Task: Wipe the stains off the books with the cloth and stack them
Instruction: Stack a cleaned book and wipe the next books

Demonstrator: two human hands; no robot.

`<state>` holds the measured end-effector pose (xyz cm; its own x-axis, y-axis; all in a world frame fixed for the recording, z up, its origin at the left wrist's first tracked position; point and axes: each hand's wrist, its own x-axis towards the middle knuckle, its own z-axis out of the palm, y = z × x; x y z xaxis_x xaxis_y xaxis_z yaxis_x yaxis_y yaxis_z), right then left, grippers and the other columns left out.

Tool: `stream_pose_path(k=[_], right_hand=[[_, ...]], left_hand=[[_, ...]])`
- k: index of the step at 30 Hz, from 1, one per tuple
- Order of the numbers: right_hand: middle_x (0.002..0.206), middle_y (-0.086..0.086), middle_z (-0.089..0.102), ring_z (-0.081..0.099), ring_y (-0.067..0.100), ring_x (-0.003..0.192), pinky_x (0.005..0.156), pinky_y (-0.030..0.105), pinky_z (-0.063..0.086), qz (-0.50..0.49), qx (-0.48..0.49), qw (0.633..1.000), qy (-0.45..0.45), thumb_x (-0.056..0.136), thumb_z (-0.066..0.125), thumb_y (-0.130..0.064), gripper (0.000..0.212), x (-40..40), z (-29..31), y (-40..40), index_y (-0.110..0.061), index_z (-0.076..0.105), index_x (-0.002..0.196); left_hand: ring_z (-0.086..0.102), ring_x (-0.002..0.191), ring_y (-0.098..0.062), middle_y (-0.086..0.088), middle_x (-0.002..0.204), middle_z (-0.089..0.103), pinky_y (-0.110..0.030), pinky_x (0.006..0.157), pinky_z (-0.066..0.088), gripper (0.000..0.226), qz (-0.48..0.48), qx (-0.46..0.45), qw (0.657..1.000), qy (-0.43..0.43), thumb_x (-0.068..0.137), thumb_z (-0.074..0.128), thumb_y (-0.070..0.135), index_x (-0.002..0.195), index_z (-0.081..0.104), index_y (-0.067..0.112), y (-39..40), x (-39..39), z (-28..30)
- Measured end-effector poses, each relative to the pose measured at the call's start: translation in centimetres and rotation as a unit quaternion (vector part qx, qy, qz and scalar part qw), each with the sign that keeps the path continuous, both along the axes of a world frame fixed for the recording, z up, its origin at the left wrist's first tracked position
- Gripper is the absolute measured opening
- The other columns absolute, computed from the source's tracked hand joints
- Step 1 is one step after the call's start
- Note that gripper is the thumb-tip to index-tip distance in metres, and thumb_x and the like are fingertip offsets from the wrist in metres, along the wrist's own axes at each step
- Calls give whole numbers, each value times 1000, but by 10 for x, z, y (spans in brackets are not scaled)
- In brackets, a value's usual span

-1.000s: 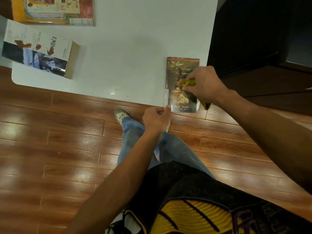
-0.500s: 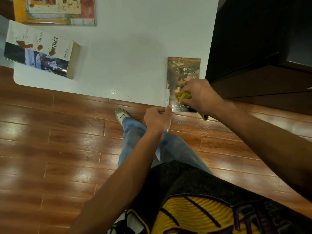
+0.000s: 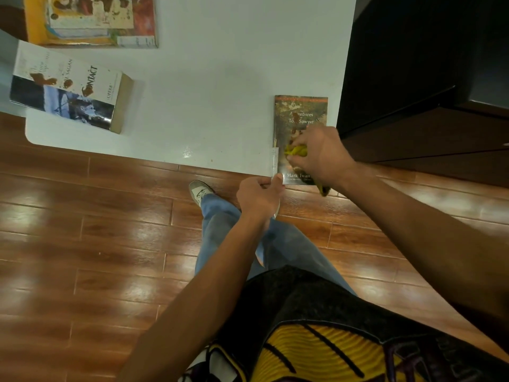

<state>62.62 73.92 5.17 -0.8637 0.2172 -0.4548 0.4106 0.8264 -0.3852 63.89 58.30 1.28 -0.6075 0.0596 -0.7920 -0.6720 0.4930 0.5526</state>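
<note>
Currently the Tom Sawyer book (image 3: 300,117) lies at the near right corner of the white table (image 3: 209,106); cover reads "Adventures of Tom Sawyer", "Mark Twain". Right hand (image 3: 321,155) clenches a yellow cloth (image 3: 296,150) against the cover. Left hand (image 3: 259,194) pinches the book's near left corner. Books counted: three. Contact book (image 3: 68,89), reading "CONTACT" and "SAGAN", carries brown stains at far left; a stained yellow-edged book (image 3: 91,20) lies beyond it.
</note>
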Motion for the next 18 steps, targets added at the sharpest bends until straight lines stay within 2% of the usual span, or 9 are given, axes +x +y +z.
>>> stream_pose_path(k=[2, 5, 8, 11, 15, 16, 18], right_hand=[[88, 3, 65, 52, 8, 70, 59, 12, 35, -16, 4, 1000, -18, 90, 73, -26, 19, -1, 0, 7, -11, 75, 100], [94, 4, 65, 58, 11, 81, 58, 9, 38, -102, 16, 995, 5, 91, 72, -28, 15, -7, -4, 21, -14, 74, 95], [99, 4, 62, 43, 9, 73, 55, 12, 29, -34, 35, 998, -27, 92, 71, -30, 21, -13, -2, 24, -13, 73, 104], [111, 6, 60, 41, 8, 83, 57, 10, 23, -44, 63, 997, -18, 90, 70, -39, 29, -21, -5, 31, -18, 70, 110], [109, 7, 59, 48, 13, 84, 72, 20, 40, -14, 51, 998, -35, 89, 72, -38, 35, -21, -4, 29, -12, 71, 112], [106, 6, 59, 48, 13, 86, 75, 21, 40, -9, 57, 998, -34, 90, 72, -37, 34, -22, -4, 30, -12, 71, 112], [102, 4, 60, 45, 11, 86, 72, 15, 34, -27, 84, 996, -11, 92, 69, -37, 30, -25, -2, 30, -13, 71, 111]], left_hand=[[72, 77, -9, 5, 75, 75, -27, 78, 58, 26, 1, 1, 1000, -4, 93, 70, 39, 71, 72, 25, 0, -1, -1], [73, 76, -13, 2, 74, 75, -30, 78, 61, 27, 9, 6, 1000, -11, 93, 70, 37, 73, 74, 19, 1, -1, -1], [73, 75, -12, 2, 74, 75, -28, 76, 59, 29, 5, 1, 1000, -8, 93, 70, 39, 71, 74, 20, 1, 0, -1], [73, 74, -9, 4, 73, 75, -25, 76, 58, 28, 8, 5, 1000, -5, 93, 70, 39, 70, 74, 23, 1, -2, 0], [72, 75, -9, 4, 75, 75, -22, 72, 54, 27, -2, 5, 1000, 5, 94, 70, 38, 73, 74, 22, 0, 0, 0], [72, 76, -10, 4, 75, 75, -21, 72, 54, 26, -4, 7, 1000, 8, 94, 70, 37, 73, 74, 22, -1, 0, 0], [73, 77, -10, 3, 76, 76, -25, 76, 57, 25, -2, 11, 1000, 3, 94, 70, 37, 75, 76, 20, -1, 0, -1]])
